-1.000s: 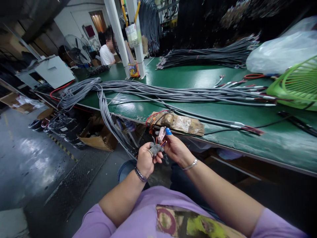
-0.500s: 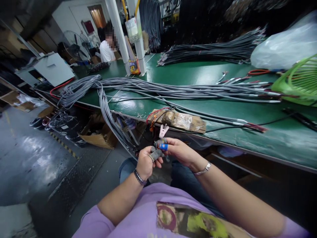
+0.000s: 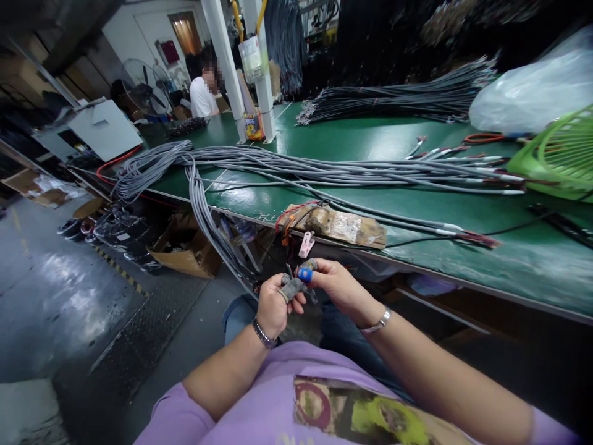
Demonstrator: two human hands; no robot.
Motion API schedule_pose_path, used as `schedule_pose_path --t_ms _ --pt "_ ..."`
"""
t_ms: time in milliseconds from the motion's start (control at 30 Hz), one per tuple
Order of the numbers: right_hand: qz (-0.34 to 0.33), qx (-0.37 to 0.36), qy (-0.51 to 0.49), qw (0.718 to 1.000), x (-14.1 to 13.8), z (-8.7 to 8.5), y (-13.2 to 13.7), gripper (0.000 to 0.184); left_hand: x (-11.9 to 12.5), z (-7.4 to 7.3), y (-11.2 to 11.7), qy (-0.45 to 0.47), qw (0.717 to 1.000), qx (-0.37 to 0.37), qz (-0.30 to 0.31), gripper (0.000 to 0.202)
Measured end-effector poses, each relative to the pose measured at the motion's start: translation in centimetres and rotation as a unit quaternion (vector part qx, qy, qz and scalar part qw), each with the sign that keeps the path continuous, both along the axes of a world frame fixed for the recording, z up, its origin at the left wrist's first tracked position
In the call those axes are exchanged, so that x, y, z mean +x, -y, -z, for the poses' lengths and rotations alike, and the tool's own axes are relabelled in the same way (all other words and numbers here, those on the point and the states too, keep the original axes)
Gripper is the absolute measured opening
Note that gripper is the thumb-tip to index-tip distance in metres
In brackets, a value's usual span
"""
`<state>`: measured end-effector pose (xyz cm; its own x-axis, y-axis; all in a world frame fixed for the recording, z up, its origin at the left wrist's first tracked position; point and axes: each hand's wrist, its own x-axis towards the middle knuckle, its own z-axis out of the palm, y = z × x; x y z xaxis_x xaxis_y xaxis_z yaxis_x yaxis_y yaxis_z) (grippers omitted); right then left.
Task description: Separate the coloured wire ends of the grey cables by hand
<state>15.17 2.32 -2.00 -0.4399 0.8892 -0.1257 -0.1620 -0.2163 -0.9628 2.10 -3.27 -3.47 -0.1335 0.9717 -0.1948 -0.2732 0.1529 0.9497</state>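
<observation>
My left hand (image 3: 274, 304) is closed in a pinch, with grey covers over the thumb and a finger. Thin wire ends (image 3: 290, 270) poke up from between its fingertips. My right hand (image 3: 340, 285), with a blue band on one finger and a grey cover on another, pinches close against the left fingertips; what sits inside that pinch is hidden. A bundle of grey cables (image 3: 204, 207) drops over the table edge and runs down behind my left hand. Just above the hands, a pink clip (image 3: 306, 245) hangs by a taped wooden block (image 3: 340, 226).
More grey cables (image 3: 287, 165) with stripped ends lie along the green table (image 3: 370, 139). Black cables (image 3: 389, 99), a plastic bag (image 3: 528, 93) and a green basket (image 3: 560, 154) are farther back and right. A cardboard box (image 3: 185, 247) stands below; a person (image 3: 202, 96) is beyond.
My right fingertips have shifted slightly right, away from the left ones, and thin wire ends now show between the hands. The left hand keeps its grip.
</observation>
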Motion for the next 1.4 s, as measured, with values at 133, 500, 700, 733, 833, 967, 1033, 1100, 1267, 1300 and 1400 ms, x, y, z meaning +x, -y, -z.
schedule_pose_path --t_ms 133,500,700,733,833,967,1033,1100,1267,1300,1400 --pt "0.016 -0.018 -0.019 1.000 -0.2 0.2 0.3 0.023 0.1 -0.2 0.1 0.020 1.000 0.008 -0.020 0.027" --pt "-0.035 -0.227 -0.194 0.954 0.5 1.4 -3.0 0.033 0.6 -1.7 -0.2 0.052 0.998 0.026 -0.012 0.023" --pt "0.069 -0.040 -0.128 0.989 -0.8 0.7 -3.0 0.035 1.0 -2.2 -1.3 0.056 0.998 0.033 -0.016 0.023" --pt "0.099 -0.011 -0.107 0.989 -0.9 0.8 -2.9 0.038 1.0 -2.2 -1.5 0.055 0.998 0.031 -0.017 0.024" --pt "0.112 -0.009 -0.103 0.988 -1.2 1.4 -3.1 0.045 1.1 -2.1 -1.9 0.053 0.998 0.027 -0.019 0.025" --pt "0.055 -0.109 -0.188 0.975 -1.5 1.5 -3.6 0.044 1.1 -1.8 -2.2 0.047 0.998 0.019 -0.026 0.027" --pt "0.057 -0.130 -0.215 0.966 -1.7 1.4 -3.8 0.041 1.2 -1.6 -2.2 0.045 0.998 0.014 -0.028 0.028" --pt "0.072 -0.137 -0.232 0.960 -1.9 1.2 -3.9 0.038 1.2 -1.4 -2.3 0.045 0.999 0.012 -0.028 0.028" --pt "0.088 -0.153 -0.245 0.953 -2.2 0.9 -3.9 0.036 1.1 -1.0 -2.5 0.050 0.999 0.010 -0.019 0.023" --pt "0.087 -0.155 -0.245 0.953 -2.2 0.9 -3.8 0.036 1.1 -0.9 -2.5 0.050 0.999 0.009 -0.018 0.023" --pt "0.083 -0.152 -0.240 0.955 -2.2 0.9 -3.8 0.037 1.1 -0.9 -2.4 0.045 0.999 0.004 -0.018 0.025"
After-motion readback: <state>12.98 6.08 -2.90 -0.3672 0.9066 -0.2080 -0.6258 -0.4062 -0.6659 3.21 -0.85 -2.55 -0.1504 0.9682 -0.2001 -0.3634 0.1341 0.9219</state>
